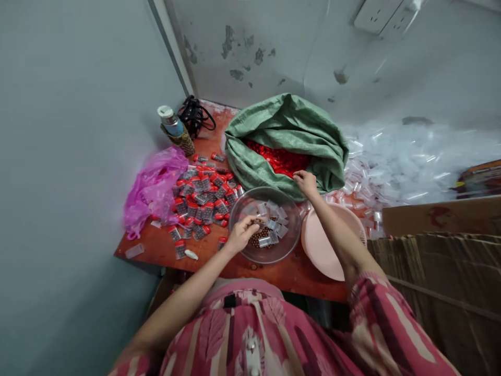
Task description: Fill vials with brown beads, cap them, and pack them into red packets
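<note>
My left hand is closed over a clear plastic bowl, its fingers round a small clear container that is partly hidden. In the bowl lie several clear empty containers and many small brown balls. My right hand is at the front lip of a green woven sack, thumb and fingers pinched together. What they hold, if anything, is too small to make out. Inside the sack are many small red caps.
Filled, red-capped containers pile up left of the bowl, beside a pink plastic bag and a bottle. A pale pink basin is on the right. Clear containers heap behind cardboard.
</note>
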A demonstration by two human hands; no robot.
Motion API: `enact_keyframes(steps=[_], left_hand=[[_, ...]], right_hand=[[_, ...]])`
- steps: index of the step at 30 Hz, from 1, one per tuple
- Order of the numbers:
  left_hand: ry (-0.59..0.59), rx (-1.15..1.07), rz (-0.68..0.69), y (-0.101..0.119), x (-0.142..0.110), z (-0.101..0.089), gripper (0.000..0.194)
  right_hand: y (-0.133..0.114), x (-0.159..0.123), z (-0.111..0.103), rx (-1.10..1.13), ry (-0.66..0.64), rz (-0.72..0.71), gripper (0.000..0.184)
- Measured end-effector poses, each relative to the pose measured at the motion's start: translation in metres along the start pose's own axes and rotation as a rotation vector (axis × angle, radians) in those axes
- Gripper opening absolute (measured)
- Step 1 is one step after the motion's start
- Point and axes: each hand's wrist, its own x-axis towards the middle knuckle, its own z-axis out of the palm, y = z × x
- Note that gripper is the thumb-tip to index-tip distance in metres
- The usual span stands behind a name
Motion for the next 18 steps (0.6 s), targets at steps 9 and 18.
enact_keyframes(steps=[9, 18], left_hand=[[0.162, -0.248, -0.197, -0.009, -0.014, -0.004, 0.031], [0.292, -0.363, -0.220, -0.014, -0.016, -0.010, 0.032]], right_hand=[[-0.028, 0.105, 0.055, -0.204, -0.023, 0.127, 0.032], [-0.025, 0.131, 0.074, -0.134, -0.117, 0.146, 0.034]])
